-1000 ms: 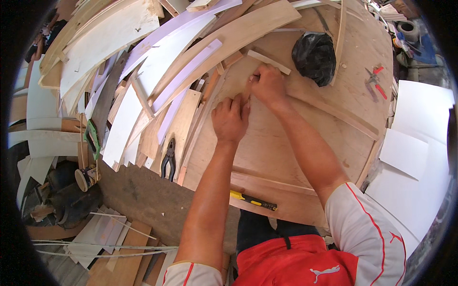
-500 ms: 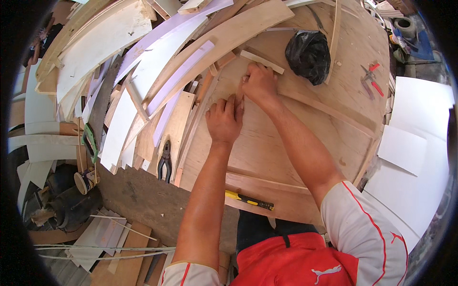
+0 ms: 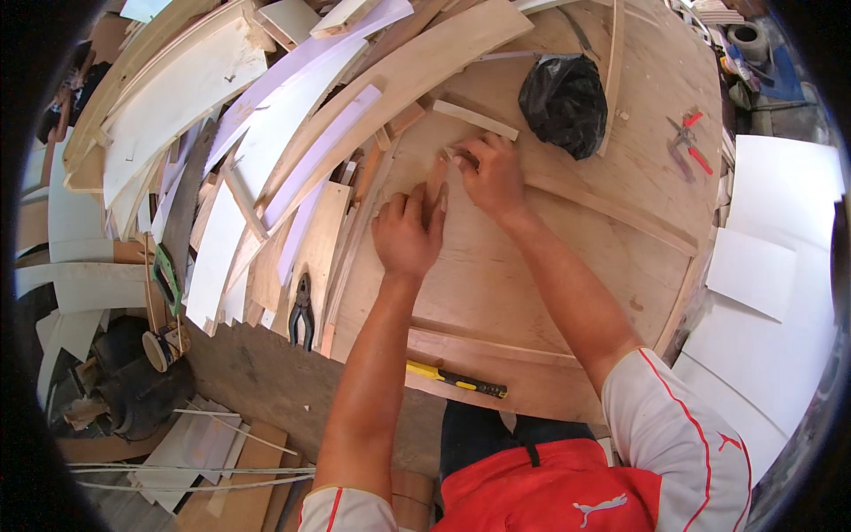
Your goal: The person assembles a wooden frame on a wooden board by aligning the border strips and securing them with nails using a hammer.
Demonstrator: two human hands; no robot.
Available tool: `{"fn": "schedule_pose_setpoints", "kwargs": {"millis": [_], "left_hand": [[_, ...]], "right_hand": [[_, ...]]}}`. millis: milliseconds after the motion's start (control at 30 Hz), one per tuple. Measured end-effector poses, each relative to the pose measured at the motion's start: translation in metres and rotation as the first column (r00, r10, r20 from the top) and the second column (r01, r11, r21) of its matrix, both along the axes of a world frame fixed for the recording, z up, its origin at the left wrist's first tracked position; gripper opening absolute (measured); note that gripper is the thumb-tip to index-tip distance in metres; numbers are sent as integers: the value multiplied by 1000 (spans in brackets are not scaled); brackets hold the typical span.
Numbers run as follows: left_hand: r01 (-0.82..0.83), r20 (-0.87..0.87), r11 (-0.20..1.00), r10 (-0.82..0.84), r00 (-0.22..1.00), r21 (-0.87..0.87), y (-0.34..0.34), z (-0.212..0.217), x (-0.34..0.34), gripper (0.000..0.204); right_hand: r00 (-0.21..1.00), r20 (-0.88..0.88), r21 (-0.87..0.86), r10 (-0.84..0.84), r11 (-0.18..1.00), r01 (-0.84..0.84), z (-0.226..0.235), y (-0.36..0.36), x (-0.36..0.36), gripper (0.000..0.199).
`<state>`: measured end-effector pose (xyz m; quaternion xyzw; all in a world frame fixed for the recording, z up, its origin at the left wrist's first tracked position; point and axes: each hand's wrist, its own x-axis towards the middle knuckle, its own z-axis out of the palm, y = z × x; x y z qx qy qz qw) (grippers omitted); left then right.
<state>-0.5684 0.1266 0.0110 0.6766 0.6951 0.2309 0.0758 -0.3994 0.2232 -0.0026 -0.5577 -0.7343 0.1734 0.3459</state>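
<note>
Between the thumb and fingers of my left hand (image 3: 406, 235) is a short wooden strip (image 3: 434, 177), held low over the plywood panel (image 3: 496, 275). My right hand (image 3: 493, 176) is at the strip's far end, its thumb and index finger pinched together. Something small and pale shows at those fingertips, too small to make out. Just beyond the right hand lies a loose pale wooden batten (image 3: 476, 119). Longer battens run across the panel, one of them (image 3: 612, 208) passing behind the right wrist.
Pliers (image 3: 302, 312) and a yellow-black utility knife (image 3: 456, 379) lie near the front edge. Curved wooden pieces (image 3: 390, 115) pile up at left, beside a green-handled saw (image 3: 167, 277). Farther right are a black plastic bag (image 3: 564, 105), red-handled cutters (image 3: 690, 146) and white sheets (image 3: 753, 275).
My right hand has drawn back slightly from the strip's end, baring more of it, and its fingertips now pinch. The left hand has shifted a little nearer. The whole view has moved slightly.
</note>
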Motion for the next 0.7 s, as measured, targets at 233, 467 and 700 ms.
{"fn": "schedule_pose_setpoints", "kwargs": {"millis": [233, 467, 700], "left_hand": [[6, 39, 1000, -6, 999, 1, 1, -9, -3, 43], [-12, 45, 1000, 12, 999, -8, 2, -7, 2, 42], [-21, 19, 999, 20, 1000, 43, 2, -13, 2, 44]], "right_hand": [[996, -76, -78, -36, 996, 30, 1, 0, -4, 18], [999, -42, -15, -23, 1000, 22, -2, -2, 1, 18], [994, -108, -142, 14, 989, -29, 16, 11, 5, 19]]}}
